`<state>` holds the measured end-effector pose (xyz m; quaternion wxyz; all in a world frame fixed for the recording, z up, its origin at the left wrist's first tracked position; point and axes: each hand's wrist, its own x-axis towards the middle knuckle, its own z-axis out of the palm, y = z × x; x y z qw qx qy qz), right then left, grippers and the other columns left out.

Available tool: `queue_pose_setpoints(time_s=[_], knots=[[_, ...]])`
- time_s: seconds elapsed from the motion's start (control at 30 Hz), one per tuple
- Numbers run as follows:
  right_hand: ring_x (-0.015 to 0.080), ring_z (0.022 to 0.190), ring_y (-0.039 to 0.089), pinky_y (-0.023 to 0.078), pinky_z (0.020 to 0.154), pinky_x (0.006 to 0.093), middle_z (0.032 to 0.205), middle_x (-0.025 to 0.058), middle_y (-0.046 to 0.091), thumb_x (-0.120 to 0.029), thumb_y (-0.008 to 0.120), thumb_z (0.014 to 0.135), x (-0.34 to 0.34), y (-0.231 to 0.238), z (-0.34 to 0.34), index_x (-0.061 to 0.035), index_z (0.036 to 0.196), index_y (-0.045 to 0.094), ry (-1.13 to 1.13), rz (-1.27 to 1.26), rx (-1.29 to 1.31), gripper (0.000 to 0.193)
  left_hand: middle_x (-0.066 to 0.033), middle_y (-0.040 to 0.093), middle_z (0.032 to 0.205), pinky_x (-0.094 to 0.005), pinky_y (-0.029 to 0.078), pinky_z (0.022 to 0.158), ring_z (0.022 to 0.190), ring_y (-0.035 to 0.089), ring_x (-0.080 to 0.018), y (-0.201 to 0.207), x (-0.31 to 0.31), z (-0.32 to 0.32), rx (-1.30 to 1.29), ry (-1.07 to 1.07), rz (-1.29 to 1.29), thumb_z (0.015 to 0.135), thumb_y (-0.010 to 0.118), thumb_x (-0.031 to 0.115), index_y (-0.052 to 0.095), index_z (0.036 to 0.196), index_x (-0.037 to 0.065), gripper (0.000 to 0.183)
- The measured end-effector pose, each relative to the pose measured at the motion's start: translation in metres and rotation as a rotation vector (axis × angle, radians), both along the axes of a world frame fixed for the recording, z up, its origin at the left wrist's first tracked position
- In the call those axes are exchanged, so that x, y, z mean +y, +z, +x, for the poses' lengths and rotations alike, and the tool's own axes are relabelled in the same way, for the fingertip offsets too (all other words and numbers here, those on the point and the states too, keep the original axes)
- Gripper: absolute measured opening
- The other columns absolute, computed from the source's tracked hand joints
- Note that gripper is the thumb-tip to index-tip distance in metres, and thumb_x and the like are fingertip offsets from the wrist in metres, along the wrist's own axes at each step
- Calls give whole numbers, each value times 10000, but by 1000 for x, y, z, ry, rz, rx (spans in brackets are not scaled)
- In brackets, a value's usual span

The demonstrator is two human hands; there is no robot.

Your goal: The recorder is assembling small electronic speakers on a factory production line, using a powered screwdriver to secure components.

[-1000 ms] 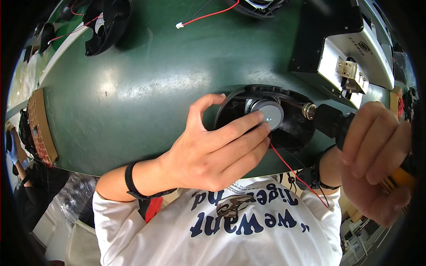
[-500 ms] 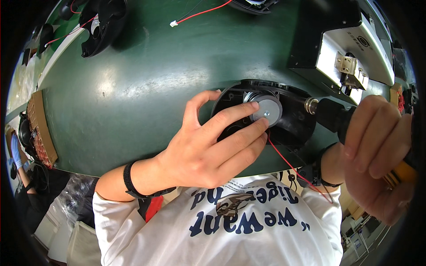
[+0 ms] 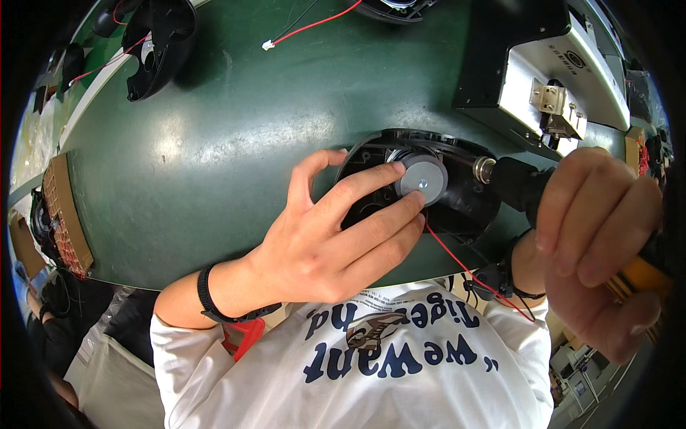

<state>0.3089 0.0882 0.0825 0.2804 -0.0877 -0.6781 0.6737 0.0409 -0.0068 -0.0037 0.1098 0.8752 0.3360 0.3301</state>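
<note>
A round grey-backed speaker (image 3: pixel 432 177) sits in a curved black plastic housing (image 3: pixel 471 209) on the green table. My left hand (image 3: pixel 321 243) steadies both: its fingertips press on the speaker's back, and another digit bends round the housing's left rim. My right hand (image 3: pixel 593 222) is wrapped round a power screwdriver (image 3: pixel 516 183) with a black front and a yellow body. The tool lies nearly level, its metal nose reaching over the housing's right side; its tip is hard to make out. A red wire (image 3: pixel 471 272) runs from under the speaker toward my right wrist.
A black and silver boxy machine (image 3: pixel 525 93) with a small metal bracket stands at the back right. Another black housing (image 3: pixel 157 50) lies at the far left. A white-plugged wire (image 3: pixel 269 45) trails from a part at the back. A cardboard box (image 3: pixel 68 214) stands at the left edge.
The screwdriver's nose has shifted slightly left, relative to the housing, and now reaches further over it. My left hand keeps its hold. The whole view has shifted slightly.
</note>
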Motion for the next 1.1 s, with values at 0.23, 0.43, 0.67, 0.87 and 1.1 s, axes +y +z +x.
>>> queue_pose_setpoints(time_s=[0.23, 0.43, 0.67, 0.87, 1.1], knots=[[341, 689, 633, 560, 612, 387, 827, 224, 669, -378, 239, 1099, -12, -1, 0, 20, 759, 672, -98, -79, 40, 679, -37, 762, 1123, -486, 415, 910, 1090, 688, -320, 3, 1, 0, 13, -5, -17, 745, 775, 174, 771, 1007, 100, 272], [323, 681, 635, 555, 606, 379, 817, 218, 669, -385, 249, 1101, -19, 6, 2, 10, 728, 658, -179, -128, -11, 680, -33, 765, 1122, -480, 411, 916, 1087, 689, -318, 2, 0, 4, 11, 1, -7, 739, 780, 174, 775, 1014, 104, 284], [314, 689, 637, 562, 624, 375, 796, 206, 668, -439, 225, 1111, -7, 2, -23, 5, 736, 663, -174, -78, -7, 728, -27, 769, 1113, -484, 412, 926, 1095, 690, -313, 2, 1, 3, 18, -3, -14, 741, 783, 173, 773, 1002, 107, 270], [316, 699, 641, 566, 634, 382, 799, 205, 672, -428, 226, 1109, -10, 6, -6, 10, 746, 668, -141, -65, -7, 720, -28, 769, 1116, -487, 415, 942, 1100, 690, -319, 1, 1, 0, 9, -8, -18, 741, 783, 166, 774, 1004, 105, 271], [317, 712, 644, 570, 646, 389, 803, 205, 677, -416, 227, 1107, -4, 5, 12, 15, 759, 673, -100, -49, -9, 711, -65, 761, 1142, -459, 426, 916, 1050, 696, -300, 3, 1, 1, 19, 7, -15, 733, 786, 159, 771, 1014, 87, 291]])
